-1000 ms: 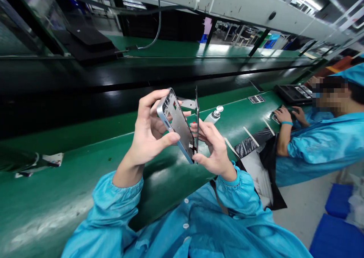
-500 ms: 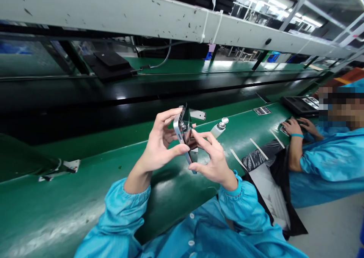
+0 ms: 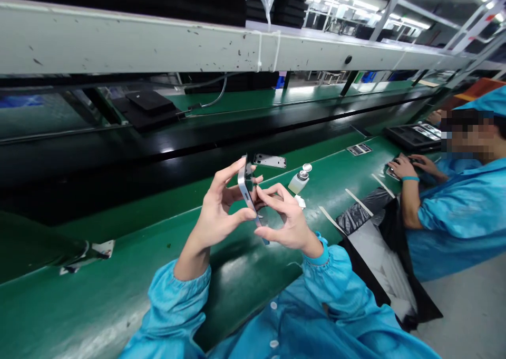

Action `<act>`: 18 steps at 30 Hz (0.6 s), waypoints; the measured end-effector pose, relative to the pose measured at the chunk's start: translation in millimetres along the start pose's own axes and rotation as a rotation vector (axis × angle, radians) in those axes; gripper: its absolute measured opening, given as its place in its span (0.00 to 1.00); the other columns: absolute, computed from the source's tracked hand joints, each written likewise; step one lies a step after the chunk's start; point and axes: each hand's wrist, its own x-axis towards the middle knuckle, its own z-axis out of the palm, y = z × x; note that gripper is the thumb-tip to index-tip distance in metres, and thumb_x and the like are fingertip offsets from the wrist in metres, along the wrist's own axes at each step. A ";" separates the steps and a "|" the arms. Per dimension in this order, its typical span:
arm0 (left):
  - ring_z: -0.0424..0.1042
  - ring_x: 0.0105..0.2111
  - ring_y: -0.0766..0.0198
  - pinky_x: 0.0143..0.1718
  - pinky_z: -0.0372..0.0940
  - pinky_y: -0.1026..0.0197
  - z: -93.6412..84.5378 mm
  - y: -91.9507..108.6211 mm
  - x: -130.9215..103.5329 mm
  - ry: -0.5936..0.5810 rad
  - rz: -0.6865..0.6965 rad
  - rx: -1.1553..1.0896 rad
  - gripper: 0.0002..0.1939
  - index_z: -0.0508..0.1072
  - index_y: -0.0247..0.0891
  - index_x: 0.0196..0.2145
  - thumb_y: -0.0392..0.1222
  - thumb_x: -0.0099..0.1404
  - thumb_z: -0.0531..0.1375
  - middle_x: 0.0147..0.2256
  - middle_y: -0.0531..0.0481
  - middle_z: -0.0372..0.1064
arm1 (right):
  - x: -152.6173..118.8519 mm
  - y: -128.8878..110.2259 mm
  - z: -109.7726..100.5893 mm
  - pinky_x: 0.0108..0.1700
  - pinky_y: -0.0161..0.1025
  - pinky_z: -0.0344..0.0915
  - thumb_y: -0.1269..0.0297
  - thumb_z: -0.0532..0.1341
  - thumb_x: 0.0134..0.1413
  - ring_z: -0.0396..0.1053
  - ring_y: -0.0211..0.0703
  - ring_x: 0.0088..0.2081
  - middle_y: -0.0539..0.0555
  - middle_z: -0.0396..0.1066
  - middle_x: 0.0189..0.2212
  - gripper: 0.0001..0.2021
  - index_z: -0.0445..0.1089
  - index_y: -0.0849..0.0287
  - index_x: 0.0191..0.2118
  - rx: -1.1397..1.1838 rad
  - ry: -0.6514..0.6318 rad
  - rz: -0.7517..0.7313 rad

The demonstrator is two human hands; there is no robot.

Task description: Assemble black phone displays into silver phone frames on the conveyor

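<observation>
A smartphone [image 3: 245,187] with a silvery-blue metal edge is held tilted on its side above the green bench. My left hand [image 3: 221,203] grips it by the edges, with the thumb low and the fingers at the top and behind. My right hand [image 3: 288,216] pinches the opposite edge near the lower end, fingertips against the dark glass face. Part of that face is hidden by my fingers. Beyond the phone lies a flat pale phone-shaped plate [image 3: 270,161]. A small bottle [image 3: 299,181] with its lid flipped up stands right of it, and a crumpled white wipe [image 3: 300,202] lies beside my right hand.
A dark conveyor belt [image 3: 166,148] runs behind the green bench [image 3: 158,243]. Tape strips [image 3: 332,220] hold a black bag [image 3: 353,216] at the bench edge. On the right a co-worker [image 3: 466,201] handles a small item near a black tray [image 3: 411,138]. A grey beam [image 3: 158,45] crosses above.
The phone has turned slightly, so its glass face and the right hand's fingers sit closer against each other. Both hands still hold it. The camera view has shifted, lowering the beam in the picture.
</observation>
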 end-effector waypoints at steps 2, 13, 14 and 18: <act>0.84 0.59 0.40 0.58 0.83 0.42 -4.6 1.6 4.2 -0.008 -0.015 -0.052 0.41 0.72 0.60 0.74 0.66 0.68 0.75 0.70 0.38 0.73 | -3.1 4.4 1.1 0.56 0.52 0.83 0.41 0.75 0.66 0.74 0.52 0.53 0.60 0.69 0.53 0.40 0.71 0.51 0.77 0.064 0.022 0.079; 0.84 0.59 0.48 0.63 0.80 0.46 46.8 -9.9 4.0 0.392 -0.155 -0.256 0.34 0.72 0.52 0.73 0.68 0.78 0.64 0.67 0.37 0.77 | -10.6 -4.0 32.6 0.60 0.60 0.81 0.49 0.71 0.71 0.71 0.58 0.58 0.65 0.61 0.62 0.39 0.63 0.48 0.81 -0.347 0.086 0.124; 0.86 0.55 0.49 0.60 0.82 0.45 48.5 -9.7 3.8 0.422 -0.165 -0.267 0.34 0.72 0.50 0.72 0.69 0.78 0.63 0.64 0.37 0.79 | -11.9 -6.7 34.2 0.59 0.60 0.82 0.49 0.71 0.72 0.71 0.57 0.57 0.66 0.60 0.63 0.41 0.60 0.48 0.83 -0.367 0.061 0.126; 0.87 0.53 0.51 0.54 0.84 0.48 49.1 -2.4 3.4 0.455 -0.102 -0.235 0.30 0.76 0.53 0.69 0.69 0.79 0.61 0.62 0.40 0.81 | -15.0 -15.3 37.1 0.58 0.57 0.83 0.53 0.72 0.71 0.73 0.55 0.56 0.67 0.59 0.65 0.48 0.47 0.47 0.86 -0.364 0.016 0.088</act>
